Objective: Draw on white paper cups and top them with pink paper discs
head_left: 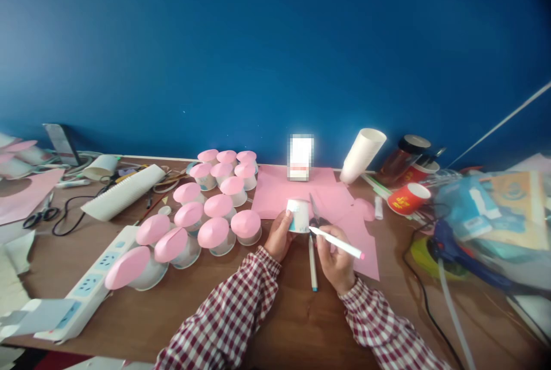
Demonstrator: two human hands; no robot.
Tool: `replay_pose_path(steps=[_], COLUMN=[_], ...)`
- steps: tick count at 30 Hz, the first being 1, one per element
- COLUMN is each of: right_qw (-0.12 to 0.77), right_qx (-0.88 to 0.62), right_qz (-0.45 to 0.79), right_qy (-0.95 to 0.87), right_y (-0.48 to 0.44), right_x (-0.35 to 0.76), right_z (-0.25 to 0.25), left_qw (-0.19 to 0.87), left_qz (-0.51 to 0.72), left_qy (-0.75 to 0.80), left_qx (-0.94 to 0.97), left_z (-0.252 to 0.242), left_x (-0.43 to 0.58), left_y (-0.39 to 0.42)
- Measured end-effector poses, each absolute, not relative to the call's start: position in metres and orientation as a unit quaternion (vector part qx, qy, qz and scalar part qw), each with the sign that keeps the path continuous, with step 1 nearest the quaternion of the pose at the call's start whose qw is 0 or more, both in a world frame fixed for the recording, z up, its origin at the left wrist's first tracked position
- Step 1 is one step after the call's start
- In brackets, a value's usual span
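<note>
My left hand (279, 236) is closed around the side of a white paper cup (300, 216), which has bluish marks on it and is turned upside down. In my right hand (336, 261) is a white marker (338, 242) with a pink end, its tip at the cup's lower right edge. Between the hands, a second marker (313, 264) with a blue end lies on the table. Scissors (314, 209) lie just behind the cup, partly hidden by it. Under them are sheets of pink paper (275, 192).
Several upturned cups with pink paper cones (214, 233) stand to the left, beside a power strip (92, 278). Cup stacks lie at left (124, 192) and lean at right (364, 155). A red cup (408, 198), a blue glue gun (456, 258) with cord and plastic bags (495, 203) crowd the right.
</note>
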State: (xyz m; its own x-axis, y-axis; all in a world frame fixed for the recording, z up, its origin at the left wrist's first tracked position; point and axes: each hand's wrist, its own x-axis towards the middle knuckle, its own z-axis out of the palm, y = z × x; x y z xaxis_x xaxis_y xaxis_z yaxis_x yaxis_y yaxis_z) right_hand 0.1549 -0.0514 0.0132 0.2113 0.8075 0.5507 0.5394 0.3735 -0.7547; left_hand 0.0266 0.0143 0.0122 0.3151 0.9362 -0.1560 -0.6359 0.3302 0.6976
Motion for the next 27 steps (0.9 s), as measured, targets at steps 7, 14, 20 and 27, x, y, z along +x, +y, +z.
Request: replay_pose_path(steps=[7,14,20,27], right_qw=[0.553,0.537,0.558,0.558], right_qx=[-0.540,-0.530,-0.525,-0.515], right_qz=[0.103,0.090,0.093,0.111], right_qy=[-0.626,-0.650,-0.636,-0.641], right_y=[-0.0523,-0.0551,-0.0560,-0.0549], right_x=[0.1559,0.1552,0.1545,0.1553], right_z=[0.0158,0.0211,0.0204,0.0213], left_qw=[0.760,0.735,0.724,0.738], left_qz=[0.501,0.522,0.533,0.534], left_qy=[0.277,0.288,0.293,0.300], left_qx=[0.308,0.322,0.326,0.283], left_z=[0.0164,0.0175,0.0137,0.0098], left_x=[0.0271,0.0291,0.0293,0.0300], left_y=[0.0121,0.0092,0.0098,0.0133])
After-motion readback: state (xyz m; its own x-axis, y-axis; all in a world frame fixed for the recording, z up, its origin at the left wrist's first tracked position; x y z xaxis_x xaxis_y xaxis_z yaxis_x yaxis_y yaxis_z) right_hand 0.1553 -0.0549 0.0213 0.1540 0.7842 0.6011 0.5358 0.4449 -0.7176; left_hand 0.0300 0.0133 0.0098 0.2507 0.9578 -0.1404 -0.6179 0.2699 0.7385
